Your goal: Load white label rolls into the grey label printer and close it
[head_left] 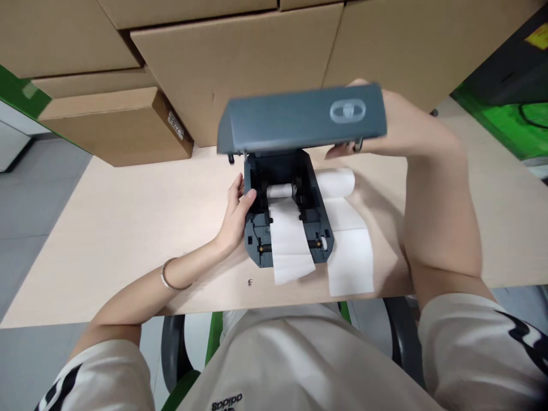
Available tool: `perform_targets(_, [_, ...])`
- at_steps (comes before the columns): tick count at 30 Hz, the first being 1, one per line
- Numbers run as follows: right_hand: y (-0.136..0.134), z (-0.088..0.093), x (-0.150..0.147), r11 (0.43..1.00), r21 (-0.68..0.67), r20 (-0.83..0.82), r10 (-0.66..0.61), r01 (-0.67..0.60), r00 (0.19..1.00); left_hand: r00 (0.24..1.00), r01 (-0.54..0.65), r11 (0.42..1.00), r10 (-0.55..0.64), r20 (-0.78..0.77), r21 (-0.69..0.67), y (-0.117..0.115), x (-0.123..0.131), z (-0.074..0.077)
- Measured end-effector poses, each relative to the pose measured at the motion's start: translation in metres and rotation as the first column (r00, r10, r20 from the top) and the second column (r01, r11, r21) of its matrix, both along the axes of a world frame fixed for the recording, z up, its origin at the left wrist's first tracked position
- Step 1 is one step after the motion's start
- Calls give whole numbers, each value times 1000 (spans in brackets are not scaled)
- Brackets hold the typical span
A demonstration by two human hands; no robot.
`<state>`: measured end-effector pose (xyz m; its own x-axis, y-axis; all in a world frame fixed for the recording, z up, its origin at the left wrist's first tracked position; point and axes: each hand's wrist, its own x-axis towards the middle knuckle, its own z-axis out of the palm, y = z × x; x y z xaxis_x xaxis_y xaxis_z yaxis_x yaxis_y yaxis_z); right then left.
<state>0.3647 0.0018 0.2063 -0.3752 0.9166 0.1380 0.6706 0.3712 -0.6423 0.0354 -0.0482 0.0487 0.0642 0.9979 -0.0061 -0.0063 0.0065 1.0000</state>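
A dark grey label printer [322, 217] stands on the table with its lid [282, 123] raised. Inside it sits a small white paper roll [280, 190], and a paper strip [290, 240] runs from it over the front edge. My left hand [237, 214] grips the printer's left side, thumb on the rim. Behind the lid's right end is my right hand [340, 149], holding the lid; most of its fingers are hidden. A second, larger white paper roll [336, 182] lies right of the printer, its unrolled end flat toward the table's front.
Large cardboard boxes [240, 74] line the back of the table [171, 211]. A flatter cardboard box [107, 125] stands at the back left. Green material [509, 125] and a dark object with a yellow label are at the right. Chair armrests [175, 342] flank my body below the table edge.
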Motion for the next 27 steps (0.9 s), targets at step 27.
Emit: perform_targets(27, [-4, -89, -88, 956, 96, 298, 240, -279, 924, 884, 161, 980, -91, -458, 116, 13, -5, 28])
